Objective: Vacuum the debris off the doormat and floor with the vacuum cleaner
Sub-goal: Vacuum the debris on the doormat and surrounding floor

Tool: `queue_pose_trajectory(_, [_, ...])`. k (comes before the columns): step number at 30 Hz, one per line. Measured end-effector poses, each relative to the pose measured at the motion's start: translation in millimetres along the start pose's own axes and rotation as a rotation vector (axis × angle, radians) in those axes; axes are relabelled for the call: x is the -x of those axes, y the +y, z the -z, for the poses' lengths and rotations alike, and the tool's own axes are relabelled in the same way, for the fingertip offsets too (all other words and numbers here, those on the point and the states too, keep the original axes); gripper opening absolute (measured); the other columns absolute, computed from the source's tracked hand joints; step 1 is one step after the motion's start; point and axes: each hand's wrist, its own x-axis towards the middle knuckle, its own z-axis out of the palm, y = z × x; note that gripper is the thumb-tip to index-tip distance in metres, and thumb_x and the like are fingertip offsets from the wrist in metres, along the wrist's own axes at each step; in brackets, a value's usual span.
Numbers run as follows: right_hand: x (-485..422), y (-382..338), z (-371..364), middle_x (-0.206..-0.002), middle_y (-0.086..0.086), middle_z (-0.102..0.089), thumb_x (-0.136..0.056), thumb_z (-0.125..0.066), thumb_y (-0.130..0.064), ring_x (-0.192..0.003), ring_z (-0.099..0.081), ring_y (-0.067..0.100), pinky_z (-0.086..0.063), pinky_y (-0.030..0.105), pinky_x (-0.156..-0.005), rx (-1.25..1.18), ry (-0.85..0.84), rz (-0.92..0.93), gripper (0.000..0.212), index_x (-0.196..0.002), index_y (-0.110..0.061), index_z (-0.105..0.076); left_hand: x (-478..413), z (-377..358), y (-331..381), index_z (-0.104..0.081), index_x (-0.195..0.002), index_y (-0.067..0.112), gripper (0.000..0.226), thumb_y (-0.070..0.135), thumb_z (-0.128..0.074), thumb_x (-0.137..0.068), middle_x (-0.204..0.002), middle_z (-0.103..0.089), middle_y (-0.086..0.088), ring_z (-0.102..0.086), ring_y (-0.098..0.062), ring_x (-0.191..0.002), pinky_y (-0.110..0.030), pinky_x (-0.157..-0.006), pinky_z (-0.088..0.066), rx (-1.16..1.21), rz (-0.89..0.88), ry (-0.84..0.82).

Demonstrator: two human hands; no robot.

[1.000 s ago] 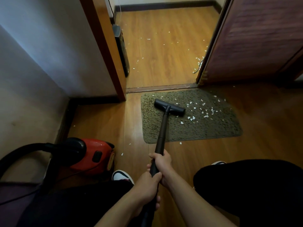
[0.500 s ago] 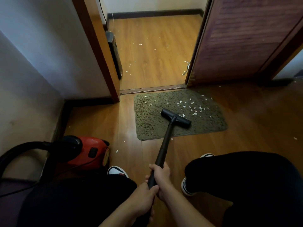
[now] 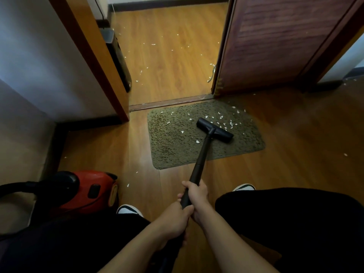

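Two hands [image 3: 174, 221] [image 3: 197, 197] grip one wand [image 3: 201, 157] on one doormat [image 3: 173, 148].

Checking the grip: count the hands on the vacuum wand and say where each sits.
2. The right hand grips the wand further forward, toward the floor head; the left hand grips it just behind, nearer the body.
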Motion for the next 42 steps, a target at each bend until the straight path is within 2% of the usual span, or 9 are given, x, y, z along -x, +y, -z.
queue_pose_trajectory(4, [-16.0, -13.3, 4.1, -0.077, 0.013, -0.057, -0.097, -0.062, -0.003, -0.039, -0.058, 0.016, -0.047, 0.024, -0.038, -0.015, 0.018, 0.006, 0.030, -0.125, -0.003, -0.052, -13.3, -3.5, 15.4, -0.046, -0.098, 0.015, 0.019, 0.030, -0.038, -0.105, -0.068, -0.051, -0.008, -0.050, -0.019, -0.052, -0.030, -0.052, -0.046, -0.003, -0.016, 0.006])
queue_pose_trajectory(15, [-3.0, -1.9, 8.3, -0.073, 0.012, -0.058, -0.096, -0.061, -0.003, -0.043, -0.060, 0.018, -0.048, 0.024, -0.040, 0.005, 0.030, 0.007, 0.032, -0.127, -0.005, -0.053, -2.1, -5.1, 2.1, -0.045, -0.112, 0.010, 0.024, 0.032, -0.039, -0.104, -0.066, -0.050, -0.007, -0.049, -0.016, -0.048, -0.028, -0.047, -0.045, 0.034, 0.003, -0.013])
queue_pose_trajectory(23, [36.7, 38.9, -12.9, -0.100, 0.016, -0.064, -0.096, -0.062, -0.006, -0.044, -0.063, 0.016, -0.050, 0.024, -0.041, 0.061, -0.020, -0.029, 0.055, -0.147, -0.014, -0.043, 44.1, 6.9, -37.7, -0.044, -0.108, 0.019, 0.016, 0.034, -0.039, -0.105, -0.062, -0.052, -0.006, -0.052, -0.016, -0.047, -0.027, -0.048, -0.048, 0.078, 0.047, 0.046])
queue_pose_trajectory(26, [53.7, 54.1, -21.1, -0.106, 0.019, -0.064, -0.097, -0.060, -0.004, -0.043, -0.062, 0.016, -0.050, 0.024, -0.039, 0.075, -0.056, -0.037, 0.051, -0.144, -0.015, -0.044, 58.0, 11.1, -56.5, -0.047, -0.114, 0.019, 0.021, 0.036, -0.040, -0.104, -0.063, -0.055, -0.006, -0.055, -0.016, -0.047, -0.027, -0.048, -0.048, 0.056, 0.066, 0.082])
queue_pose_trajectory(29, [66.4, 69.2, -26.5, -0.098, 0.017, -0.063, -0.096, -0.060, -0.005, -0.045, -0.063, 0.018, -0.051, 0.026, -0.042, 0.076, -0.076, -0.038, 0.045, -0.138, -0.015, -0.048, 72.8, 13.8, -68.2, -0.045, -0.099, 0.031, 0.009, 0.034, -0.038, -0.105, -0.066, -0.057, -0.007, -0.054, -0.014, -0.046, -0.026, -0.047, -0.048, 0.057, 0.065, 0.099])
queue_pose_trajectory(31, [72.5, 76.9, -26.7, -0.103, 0.017, -0.063, -0.097, -0.061, -0.007, -0.044, -0.064, 0.016, -0.052, 0.027, -0.044, 0.070, -0.088, -0.046, 0.048, -0.141, -0.018, -0.045, 78.8, 12.8, -72.6, -0.044, -0.101, 0.036, 0.008, 0.034, -0.037, -0.105, -0.073, -0.059, -0.008, -0.055, -0.013, -0.049, -0.025, -0.047, -0.048, 0.045, 0.071, 0.104])
queue_pose_trajectory(34, [74.9, 79.5, -23.5, -0.104, 0.019, -0.061, -0.098, -0.060, -0.006, -0.041, -0.062, 0.014, -0.051, 0.025, -0.042, 0.043, -0.094, -0.054, 0.047, -0.141, -0.018, -0.044, 77.7, 11.2, -77.0, -0.042, -0.120, 0.027, 0.019, 0.036, -0.038, -0.105, -0.081, -0.060, -0.009, -0.057, -0.013, -0.051, -0.025, -0.047, -0.048, 0.008, 0.088, 0.109])
queue_pose_trajectory(38, [65.0, 70.2, -20.1, -0.100, 0.018, -0.060, -0.097, -0.060, -0.005, -0.043, -0.062, 0.017, -0.050, 0.025, -0.041, 0.048, -0.061, -0.034, 0.043, -0.137, -0.014, -0.047, 67.0, 8.1, -71.4, -0.043, -0.107, 0.028, 0.011, 0.036, -0.037, -0.105, -0.070, -0.058, -0.007, -0.056, -0.015, -0.050, -0.027, -0.051, -0.050, 0.009, 0.071, 0.108])
queue_pose_trajectory(42, [47.2, 55.3, -18.6, -0.096, 0.017, -0.058, -0.096, -0.061, -0.004, -0.041, -0.060, 0.018, -0.049, 0.025, -0.040, 0.039, -0.037, -0.030, 0.038, -0.132, -0.012, -0.050, 48.6, 8.5, -59.0, -0.044, -0.118, 0.020, 0.024, 0.038, -0.037, -0.104, -0.064, -0.055, -0.007, -0.055, -0.017, -0.049, -0.029, -0.052, -0.050, 0.038, 0.067, 0.082])
